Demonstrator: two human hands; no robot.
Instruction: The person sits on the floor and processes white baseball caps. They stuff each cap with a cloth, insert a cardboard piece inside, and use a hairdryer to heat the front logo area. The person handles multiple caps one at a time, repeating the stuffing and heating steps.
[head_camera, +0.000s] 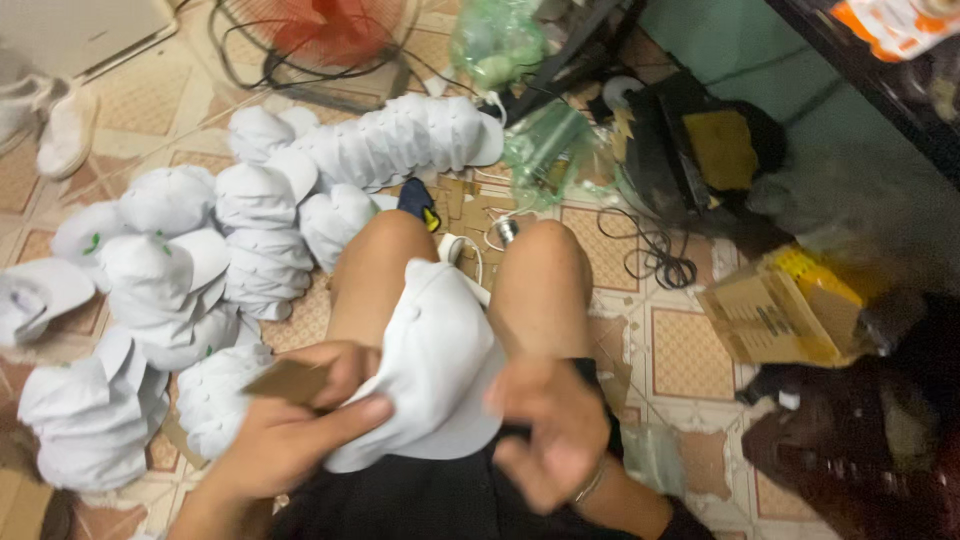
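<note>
A white cap (440, 360) lies on my lap between my bare knees. My left hand (290, 430) grips its left side, and a flat brown cardboard piece (288, 380) is pinched against that hand's fingers. My right hand (550, 425) holds the cap's lower right edge, fingers curled; a thin bracelet is on that wrist. The cap's brim points toward my body.
Several stacks of white caps (180, 270) cover the tiled floor at left, and a long nested row of caps (400, 140) lies ahead. A red fan (320, 35), plastic bags (495, 40), cables (655, 255) and a cardboard box (780, 310) crowd the back and right.
</note>
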